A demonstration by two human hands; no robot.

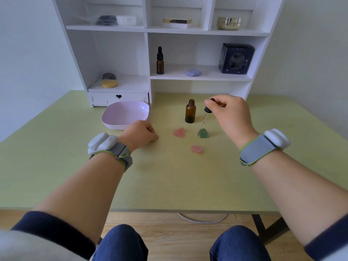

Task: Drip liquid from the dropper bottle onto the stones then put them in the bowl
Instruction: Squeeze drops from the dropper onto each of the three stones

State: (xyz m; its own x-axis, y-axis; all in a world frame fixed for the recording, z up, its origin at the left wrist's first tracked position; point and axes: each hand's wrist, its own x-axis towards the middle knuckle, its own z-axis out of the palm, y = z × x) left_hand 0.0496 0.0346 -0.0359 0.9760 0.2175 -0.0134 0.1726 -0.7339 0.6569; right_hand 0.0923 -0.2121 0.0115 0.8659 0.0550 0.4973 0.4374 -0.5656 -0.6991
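An uncapped amber dropper bottle (190,111) stands on the green table. My right hand (230,113) pinches the black bulb of the dropper (207,112), whose glass tip hangs just above a green stone (203,133). A pink stone (179,132) lies to the left of the green one, and a second pink stone (197,149) lies nearer me. The pink bowl (113,123) sits at the left by the shelf unit and holds nothing visible. My left hand (140,135) rests on the table as a loose fist in front of the bowl.
A white shelf unit (150,53) stands at the back of the table with a second capped dropper bottle (160,61), a dark box (236,58), round pads, and a gold bowl (229,23). The table's front edge (169,210) is close to my knees.
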